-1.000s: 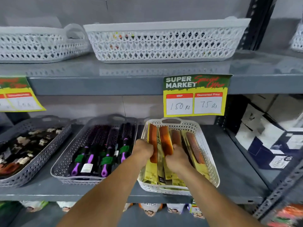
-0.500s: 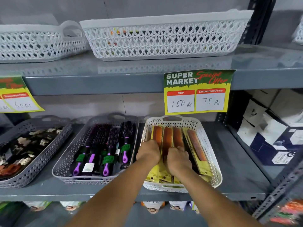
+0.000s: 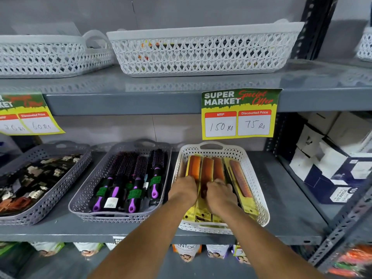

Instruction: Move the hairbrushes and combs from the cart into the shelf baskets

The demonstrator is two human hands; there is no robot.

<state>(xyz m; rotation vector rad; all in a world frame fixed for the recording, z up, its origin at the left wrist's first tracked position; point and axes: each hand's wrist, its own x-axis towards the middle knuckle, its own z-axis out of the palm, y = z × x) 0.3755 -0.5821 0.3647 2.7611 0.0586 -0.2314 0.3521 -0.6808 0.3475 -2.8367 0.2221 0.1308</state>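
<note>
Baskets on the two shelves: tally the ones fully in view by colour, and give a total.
White baskets: 3, two on the upper shelf and one holding the combs, where both hands rest.
Grey baskets: 2, on the lower shelf.
Total: 5. A further white one at the right edge is cut off and not counted.

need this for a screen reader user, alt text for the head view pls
Both hands, left hand and right hand, press on packaged orange combs in a white basket on a grey shelf. Beside it, a grey basket holds purple-handled hairbrushes.
</note>
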